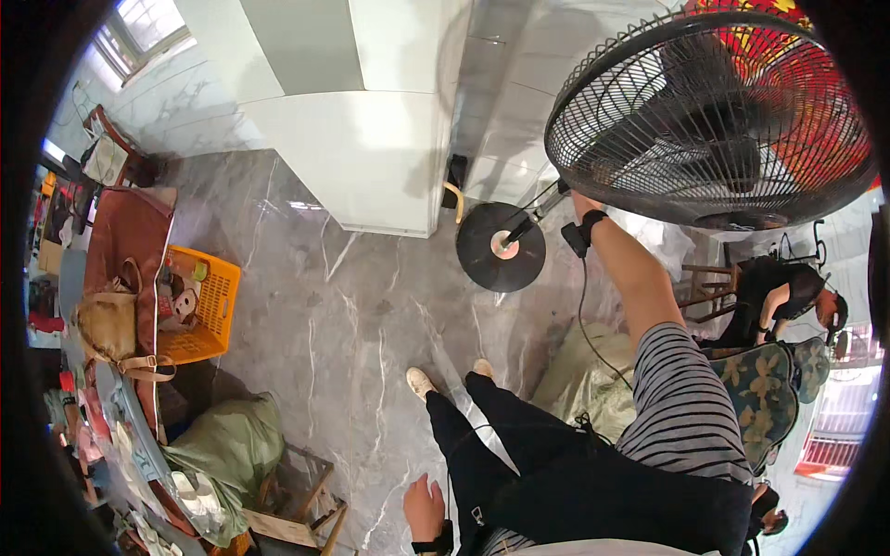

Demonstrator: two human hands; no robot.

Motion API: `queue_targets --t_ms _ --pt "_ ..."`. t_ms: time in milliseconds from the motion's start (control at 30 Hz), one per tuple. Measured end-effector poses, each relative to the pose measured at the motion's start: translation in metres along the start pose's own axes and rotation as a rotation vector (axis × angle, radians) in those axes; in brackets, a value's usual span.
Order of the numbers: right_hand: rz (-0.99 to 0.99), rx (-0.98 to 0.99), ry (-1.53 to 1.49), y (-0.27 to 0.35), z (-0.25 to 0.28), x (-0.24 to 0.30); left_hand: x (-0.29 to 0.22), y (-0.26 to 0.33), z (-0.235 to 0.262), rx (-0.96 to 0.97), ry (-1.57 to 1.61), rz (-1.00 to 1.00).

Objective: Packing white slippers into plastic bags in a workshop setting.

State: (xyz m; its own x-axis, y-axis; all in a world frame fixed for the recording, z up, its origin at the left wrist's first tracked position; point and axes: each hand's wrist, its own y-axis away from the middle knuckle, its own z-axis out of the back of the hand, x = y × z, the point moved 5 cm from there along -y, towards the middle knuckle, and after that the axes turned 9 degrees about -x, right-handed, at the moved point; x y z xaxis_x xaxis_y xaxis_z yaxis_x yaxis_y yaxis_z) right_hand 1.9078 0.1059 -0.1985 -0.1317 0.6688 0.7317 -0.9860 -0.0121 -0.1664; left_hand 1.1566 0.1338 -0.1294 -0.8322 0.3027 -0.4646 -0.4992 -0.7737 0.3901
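Note:
A black standing fan (709,120) fills the upper right, with its round wire cage, thin pole and round black base on the floor. My right arm, in a striped sleeve, stretches out to the fan. My right hand (581,201) is at the pole just under the cage and appears closed around it; the cage hides most of its fingers. A black device with a cable is strapped to that wrist. My left hand (425,508) hangs low beside my leg, loosely curled and holding nothing, with a black band on its wrist.
An orange plastic crate (215,306) stands at left by a table with a tan handbag (109,322). Near it are a green sack (227,454) and a wooden stool (297,505). Another sack (584,380) lies by my legs. A white cabinet (362,157) stands ahead. People sit at right.

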Motion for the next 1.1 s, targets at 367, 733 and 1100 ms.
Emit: queue_targets --t_ms 367,733,1100 --pt "-0.041 0.111 0.238 0.132 0.067 -0.037 -0.004 0.036 0.042 -0.218 0.064 -0.057" --pt "0.348 0.842 1.084 0.231 0.155 -0.181 0.071 0.102 0.076 -0.194 0.136 -0.085" --pt "-0.380 0.275 0.118 0.236 0.113 -0.077 0.217 0.159 0.085 0.024 -0.134 0.143"
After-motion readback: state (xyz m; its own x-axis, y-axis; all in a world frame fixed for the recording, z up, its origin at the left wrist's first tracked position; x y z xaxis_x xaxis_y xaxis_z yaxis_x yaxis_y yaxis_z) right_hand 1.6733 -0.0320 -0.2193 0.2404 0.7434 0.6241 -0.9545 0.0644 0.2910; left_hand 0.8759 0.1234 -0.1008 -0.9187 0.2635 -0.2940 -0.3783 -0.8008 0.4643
